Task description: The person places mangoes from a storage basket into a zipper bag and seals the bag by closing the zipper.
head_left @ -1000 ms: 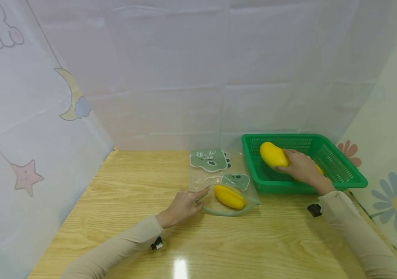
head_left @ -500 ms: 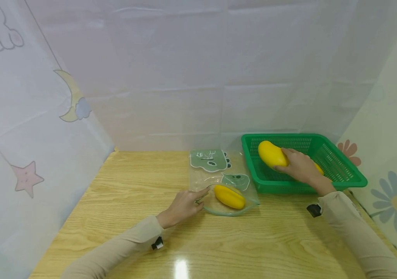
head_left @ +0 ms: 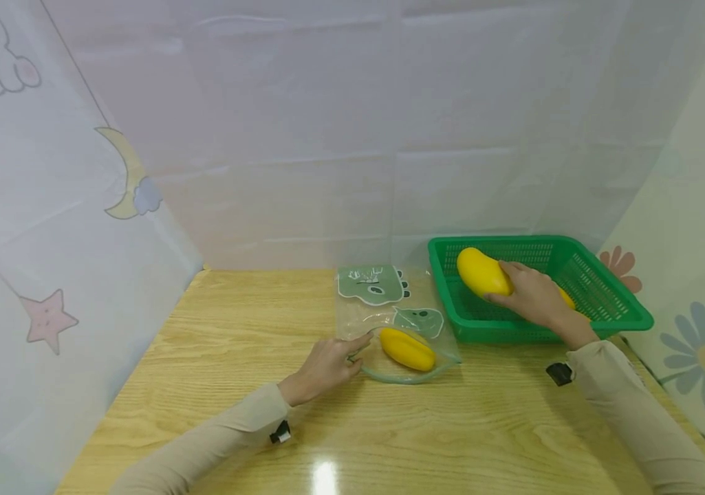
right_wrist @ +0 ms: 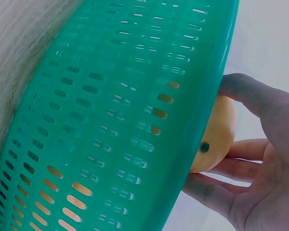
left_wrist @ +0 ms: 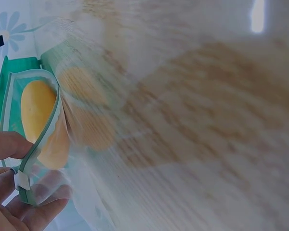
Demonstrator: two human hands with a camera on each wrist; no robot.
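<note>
My left hand [head_left: 324, 368] pinches the left end of the open mouth of a clear zip bag [head_left: 372, 285] with green cartoon prints, lying on the table. In the left wrist view, a white slider [left_wrist: 22, 180] sits on the green zip strip between thumb and fingers. One yellow mango [head_left: 406, 349] lies inside the bag near its mouth. My right hand [head_left: 534, 295] grips a second mango [head_left: 482, 273] over the green basket [head_left: 538, 333]. The right wrist view shows that mango's stem end, partly hidden behind the basket wall.
At least one more mango [head_left: 567, 298] lies in the basket, mostly hidden by the right hand. The basket stands at the back right of the wooden table [head_left: 253, 309], close to the bag's right side. Printed sheets [head_left: 302, 206] wall the back and sides.
The right hand has shifted the gripped mango very slightly up and to the left over the basket. The left hand and the bag have stayed in place.
</note>
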